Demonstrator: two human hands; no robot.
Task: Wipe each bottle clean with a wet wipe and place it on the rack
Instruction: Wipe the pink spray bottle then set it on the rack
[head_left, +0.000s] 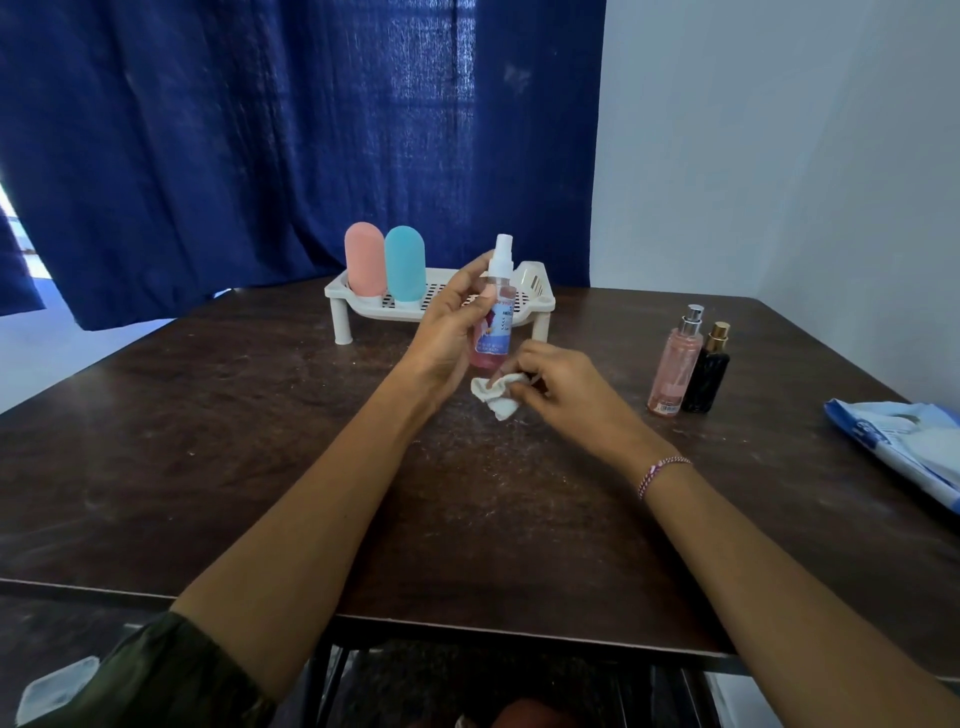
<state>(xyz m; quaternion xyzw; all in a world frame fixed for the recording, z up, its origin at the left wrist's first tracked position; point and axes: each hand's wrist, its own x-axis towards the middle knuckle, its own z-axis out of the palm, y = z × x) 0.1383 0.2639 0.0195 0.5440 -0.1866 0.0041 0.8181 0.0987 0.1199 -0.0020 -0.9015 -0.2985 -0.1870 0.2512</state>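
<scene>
Just above the middle of the table (260, 415), in front of the rack (338, 292), the spray bottle (493, 325) was upright, long axis pretty much vertical, white nozzle on top. Left hand (447, 332) gripped its upper half. Right hand (563, 384) pinched a scrunched wet wipe (496, 399) at the bottle's base. A pink capsule bottle (364, 265) and teal capsule bottle (405, 262) stood on the rack's left end. A pink perfume bottle (675, 364) and black bottle (707, 375) stood touching off to the right.

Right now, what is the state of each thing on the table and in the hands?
spray bottle: upright, gripped by the left hand
wet wipe: crumpled, pinched by the right hand at the bottle's base
pink bottle: standing on the rack
teal bottle: standing on the rack
pink perfume bottle: upright on the table
black bottle: upright on the table
wipes pack: lying on the table
</scene>
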